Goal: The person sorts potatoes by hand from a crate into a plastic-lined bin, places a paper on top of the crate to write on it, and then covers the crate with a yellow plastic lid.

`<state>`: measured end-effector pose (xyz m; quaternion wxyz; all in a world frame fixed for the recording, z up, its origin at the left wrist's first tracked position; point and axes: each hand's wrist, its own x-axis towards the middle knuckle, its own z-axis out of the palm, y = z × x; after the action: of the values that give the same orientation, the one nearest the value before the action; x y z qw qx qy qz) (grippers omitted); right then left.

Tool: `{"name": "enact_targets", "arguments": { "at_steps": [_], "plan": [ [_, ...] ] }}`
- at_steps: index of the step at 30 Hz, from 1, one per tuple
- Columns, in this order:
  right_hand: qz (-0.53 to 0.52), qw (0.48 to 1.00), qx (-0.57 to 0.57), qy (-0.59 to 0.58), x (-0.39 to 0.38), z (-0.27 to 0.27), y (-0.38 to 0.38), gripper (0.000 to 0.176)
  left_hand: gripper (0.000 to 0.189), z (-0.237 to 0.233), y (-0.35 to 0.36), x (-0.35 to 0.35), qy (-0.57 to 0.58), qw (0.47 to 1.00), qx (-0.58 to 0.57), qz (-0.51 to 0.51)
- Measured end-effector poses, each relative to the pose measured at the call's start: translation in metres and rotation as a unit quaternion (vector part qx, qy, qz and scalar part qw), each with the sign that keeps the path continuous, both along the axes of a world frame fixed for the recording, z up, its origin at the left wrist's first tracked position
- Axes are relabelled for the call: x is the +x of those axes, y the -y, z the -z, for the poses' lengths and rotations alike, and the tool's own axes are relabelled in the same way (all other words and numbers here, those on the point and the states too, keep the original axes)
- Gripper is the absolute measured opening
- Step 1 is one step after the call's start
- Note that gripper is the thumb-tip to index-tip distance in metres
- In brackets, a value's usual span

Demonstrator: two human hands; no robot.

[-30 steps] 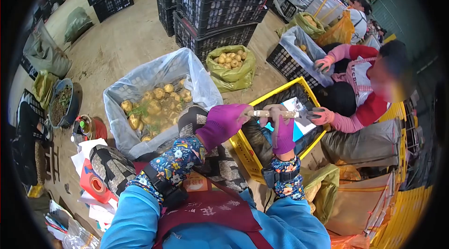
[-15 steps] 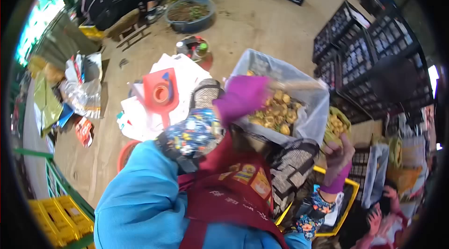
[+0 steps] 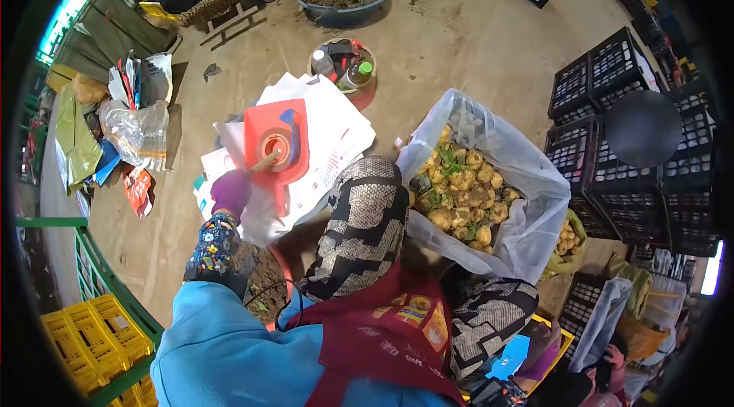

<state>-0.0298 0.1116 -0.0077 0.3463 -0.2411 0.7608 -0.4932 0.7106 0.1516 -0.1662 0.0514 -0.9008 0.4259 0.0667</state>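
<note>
Pale stick (image 3: pixel 263 163) is held in the closed left hand (image 3: pixel 230 191) grip, tip at red tape dispenser (image 3: pixel 277 139); right hand (image 3: pixel 547 355) grip cannot be told

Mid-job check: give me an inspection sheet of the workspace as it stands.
Surface: dusty dirt floor.
Job's things: red tape dispenser on white papers; clear bag of round yellow roots.
Clutter: bottles in a basket; plastic bags; blue basin of scraps.
Hands: left hand grips a pale stick at the dispenser; right hand mostly hidden.
Cables: thin dark cord by the apron.
Surroundings: stacked black crates; yellow crates.
</note>
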Motion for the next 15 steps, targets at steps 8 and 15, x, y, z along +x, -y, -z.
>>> {"name": "enact_targets", "arguments": {
  "at_steps": [8, 15],
  "plan": [
    [0.046, 0.999, 0.01, -0.019, 0.018, -0.008, -0.048, 0.034, 0.047, -0.057, 0.16, -0.026, -0.039, 0.985, -0.06, 0.16],
    [0.268, 0.872, 0.071, -0.405, 0.011, -0.096, -0.226, 0.041, 0.044, -0.234, 0.316, -0.342, -0.313, 0.726, -0.155, 0.593]
  ]
}}
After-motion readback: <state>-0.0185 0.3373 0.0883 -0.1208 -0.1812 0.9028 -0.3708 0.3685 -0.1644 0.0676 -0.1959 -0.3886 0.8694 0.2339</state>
